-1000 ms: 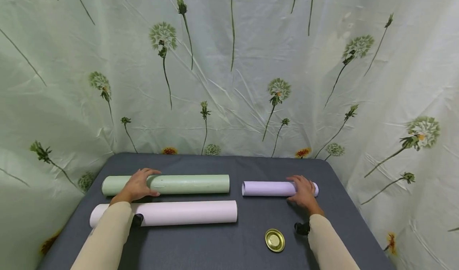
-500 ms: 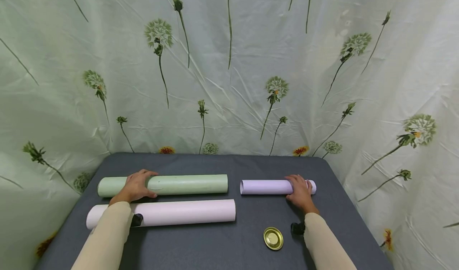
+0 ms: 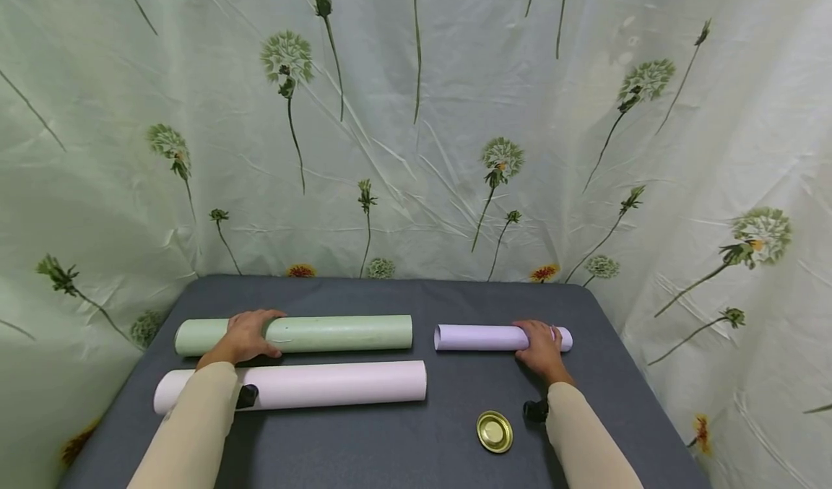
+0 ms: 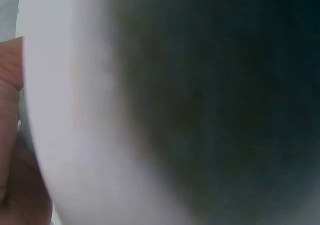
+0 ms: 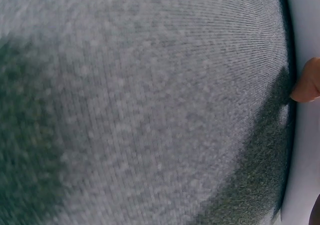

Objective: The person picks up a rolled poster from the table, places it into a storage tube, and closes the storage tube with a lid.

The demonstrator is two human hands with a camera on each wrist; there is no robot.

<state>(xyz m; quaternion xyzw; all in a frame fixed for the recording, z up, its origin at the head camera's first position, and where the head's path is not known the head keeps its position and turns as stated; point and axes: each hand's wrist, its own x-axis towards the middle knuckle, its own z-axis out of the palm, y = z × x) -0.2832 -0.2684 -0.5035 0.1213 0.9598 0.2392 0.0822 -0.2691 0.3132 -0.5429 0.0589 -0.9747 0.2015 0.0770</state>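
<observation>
A long pale green roll [image 3: 351,333] lies toward the back left of the table. My left hand [image 3: 242,339] grips it left of its middle, fingers over the top and thumb on the near side. In front of it, under the left forearm, lies a pale pink roll [image 3: 338,385]; its surface fills much of the left wrist view, close and blurred. At the right, my right hand [image 3: 542,350] holds a shorter lilac roll [image 3: 479,337] near its right end. The right wrist view shows that thumb [image 5: 308,82] against the roll's side [image 5: 307,155]. The undersides of the rolls are hidden.
A small round gold dish [image 3: 495,432] lies near the front, left of the right wrist. Dark grey cloth covers the table [image 3: 364,446]. A pale curtain with dandelion prints [image 3: 416,149] hangs right behind and around the table.
My right hand has shifted slightly left along the lilac roll and settled round it. The left hand stays on the green roll. The whole head view has drifted a little.
</observation>
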